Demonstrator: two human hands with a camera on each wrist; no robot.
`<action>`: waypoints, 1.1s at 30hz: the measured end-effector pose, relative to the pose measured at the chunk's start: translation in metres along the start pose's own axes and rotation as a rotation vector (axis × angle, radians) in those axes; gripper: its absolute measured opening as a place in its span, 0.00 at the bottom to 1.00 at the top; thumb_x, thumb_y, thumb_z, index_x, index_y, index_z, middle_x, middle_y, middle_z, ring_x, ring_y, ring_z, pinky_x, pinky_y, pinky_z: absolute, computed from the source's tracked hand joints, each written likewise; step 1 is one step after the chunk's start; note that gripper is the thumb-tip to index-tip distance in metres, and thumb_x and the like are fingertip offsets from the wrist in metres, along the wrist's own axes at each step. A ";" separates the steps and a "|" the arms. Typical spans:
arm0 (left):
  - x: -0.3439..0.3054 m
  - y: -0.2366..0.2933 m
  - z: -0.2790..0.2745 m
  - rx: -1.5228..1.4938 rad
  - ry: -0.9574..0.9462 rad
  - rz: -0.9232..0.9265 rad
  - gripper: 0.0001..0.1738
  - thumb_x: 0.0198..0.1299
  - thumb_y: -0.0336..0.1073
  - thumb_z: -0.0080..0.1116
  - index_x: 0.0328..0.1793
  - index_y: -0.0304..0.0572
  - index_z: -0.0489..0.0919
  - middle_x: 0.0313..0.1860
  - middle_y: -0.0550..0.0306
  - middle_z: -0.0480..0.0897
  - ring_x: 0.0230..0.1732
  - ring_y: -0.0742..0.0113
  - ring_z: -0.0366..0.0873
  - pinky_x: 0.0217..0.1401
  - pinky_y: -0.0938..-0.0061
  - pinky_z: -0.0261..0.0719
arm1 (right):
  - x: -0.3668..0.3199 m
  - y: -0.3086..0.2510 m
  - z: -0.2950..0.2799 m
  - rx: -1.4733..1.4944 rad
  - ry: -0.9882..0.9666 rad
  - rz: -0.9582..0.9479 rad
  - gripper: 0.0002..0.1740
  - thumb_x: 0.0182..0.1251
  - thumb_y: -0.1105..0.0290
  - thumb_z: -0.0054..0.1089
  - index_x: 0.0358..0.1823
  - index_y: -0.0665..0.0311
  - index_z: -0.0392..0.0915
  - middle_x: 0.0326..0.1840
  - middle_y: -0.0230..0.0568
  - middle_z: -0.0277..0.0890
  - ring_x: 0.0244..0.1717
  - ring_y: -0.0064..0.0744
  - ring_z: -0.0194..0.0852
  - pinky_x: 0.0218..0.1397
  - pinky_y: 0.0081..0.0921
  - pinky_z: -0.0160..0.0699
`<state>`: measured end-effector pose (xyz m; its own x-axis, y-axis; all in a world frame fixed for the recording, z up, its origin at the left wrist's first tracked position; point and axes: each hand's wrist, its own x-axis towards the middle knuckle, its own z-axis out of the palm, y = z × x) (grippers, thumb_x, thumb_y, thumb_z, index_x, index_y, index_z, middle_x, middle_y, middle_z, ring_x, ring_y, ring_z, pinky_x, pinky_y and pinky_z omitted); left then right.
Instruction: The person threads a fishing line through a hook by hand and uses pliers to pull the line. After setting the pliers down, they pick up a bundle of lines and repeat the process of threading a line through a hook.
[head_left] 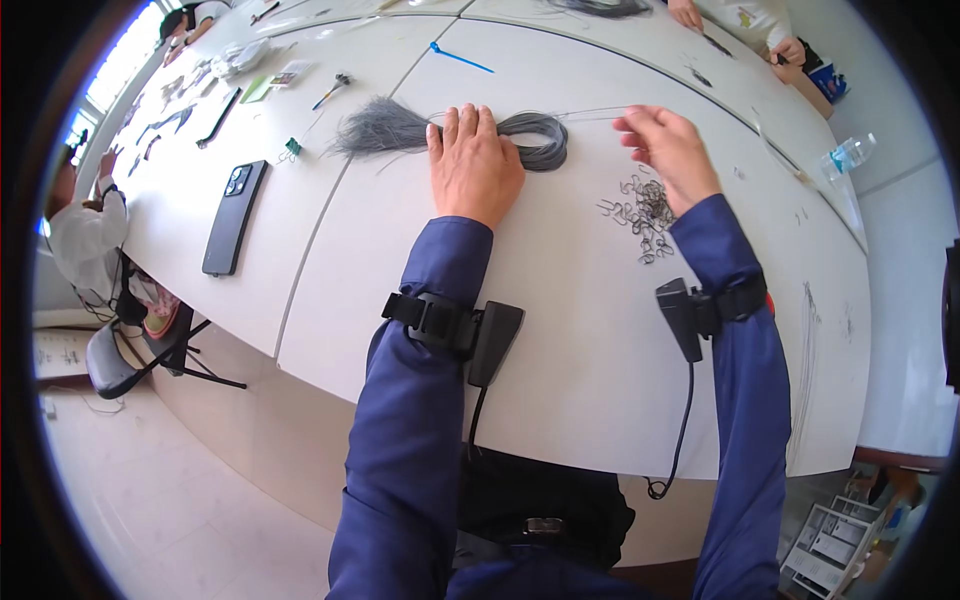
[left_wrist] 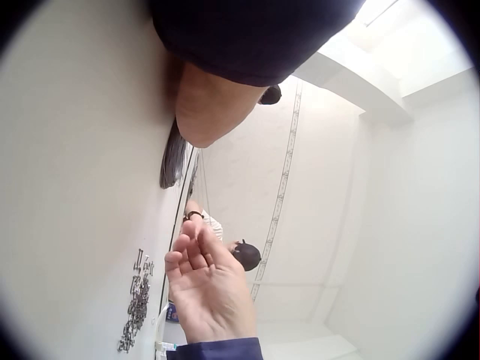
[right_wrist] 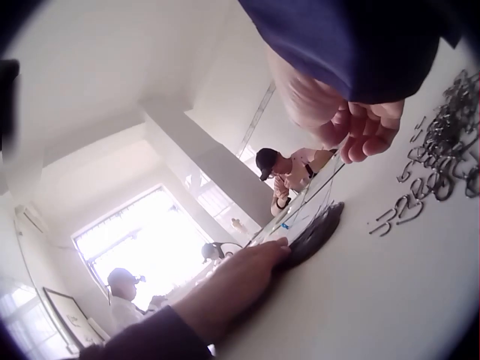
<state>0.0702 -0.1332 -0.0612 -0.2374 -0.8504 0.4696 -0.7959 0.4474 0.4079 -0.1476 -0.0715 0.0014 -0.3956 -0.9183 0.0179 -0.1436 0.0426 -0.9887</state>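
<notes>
A bundle of grey hair-like fibres (head_left: 385, 130) lies across the table, frayed at its left end and bent into a loop (head_left: 545, 155) at its right. My left hand (head_left: 474, 165) rests flat over its middle, fingers extended, hiding that part. To the right, my right hand (head_left: 668, 150) is raised above the table and pinches a thin strand (head_left: 592, 109) drawn out from the loop end. The right wrist view shows thumb and fingertips together on this strand. Just below the right hand sits a pile of small bent wire hooks (head_left: 645, 215).
A dark phone (head_left: 235, 218), a green binder clip (head_left: 292, 147) and a blue cable tie (head_left: 460, 58) lie on the table. A plastic bottle (head_left: 848, 155) is at the far right. Other people sit around the table, one at the left (head_left: 90, 235). Seams cross the tabletop.
</notes>
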 end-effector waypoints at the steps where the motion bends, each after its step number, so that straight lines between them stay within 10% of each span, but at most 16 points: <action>1: 0.000 0.000 -0.001 0.007 -0.014 -0.007 0.30 0.70 0.41 0.44 0.73 0.31 0.72 0.76 0.41 0.71 0.81 0.45 0.58 0.85 0.50 0.47 | 0.000 -0.005 -0.008 0.075 0.009 0.000 0.12 0.73 0.64 0.62 0.47 0.65 0.82 0.40 0.35 0.85 0.37 0.22 0.80 0.42 0.21 0.78; 12: 0.000 -0.002 0.002 0.006 -0.042 -0.023 0.31 0.71 0.43 0.43 0.76 0.35 0.70 0.78 0.43 0.69 0.83 0.44 0.56 0.86 0.49 0.44 | -0.003 -0.064 -0.102 0.478 0.393 -0.218 0.10 0.75 0.68 0.59 0.49 0.67 0.79 0.47 0.38 0.81 0.48 0.26 0.78 0.59 0.30 0.79; 18: 0.008 0.009 -0.014 -0.177 0.204 0.039 0.29 0.65 0.37 0.49 0.70 0.31 0.75 0.75 0.38 0.70 0.83 0.42 0.55 0.85 0.42 0.39 | -0.030 -0.090 -0.102 0.274 0.372 -0.381 0.15 0.75 0.65 0.62 0.54 0.68 0.80 0.45 0.36 0.80 0.45 0.23 0.78 0.56 0.25 0.80; 19: 0.010 0.012 -0.018 -0.119 0.315 0.085 0.25 0.65 0.36 0.53 0.69 0.40 0.79 0.72 0.45 0.76 0.79 0.47 0.62 0.83 0.49 0.51 | -0.034 -0.093 -0.097 0.205 0.329 -0.392 0.15 0.75 0.64 0.63 0.53 0.68 0.81 0.44 0.35 0.81 0.44 0.22 0.78 0.55 0.23 0.80; 23: 0.006 0.040 -0.049 -0.564 0.174 0.135 0.20 0.65 0.33 0.58 0.63 0.43 0.84 0.62 0.48 0.83 0.66 0.52 0.76 0.68 0.64 0.73 | -0.052 -0.102 -0.067 -0.008 0.126 -0.392 0.15 0.75 0.62 0.63 0.54 0.65 0.82 0.41 0.28 0.79 0.42 0.17 0.76 0.53 0.20 0.76; 33: -0.006 0.100 -0.097 -1.348 -0.374 0.259 0.20 0.77 0.44 0.55 0.51 0.28 0.83 0.42 0.53 0.86 0.49 0.69 0.83 0.62 0.73 0.76 | -0.090 -0.120 -0.036 -0.131 -0.231 -0.337 0.17 0.72 0.59 0.68 0.50 0.65 0.84 0.35 0.26 0.78 0.36 0.14 0.73 0.45 0.15 0.72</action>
<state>0.0460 -0.0566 0.0533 -0.5919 -0.6318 0.5004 0.3730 0.3356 0.8650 -0.1278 0.0202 0.1241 -0.0949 -0.9529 0.2882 -0.3504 -0.2390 -0.9056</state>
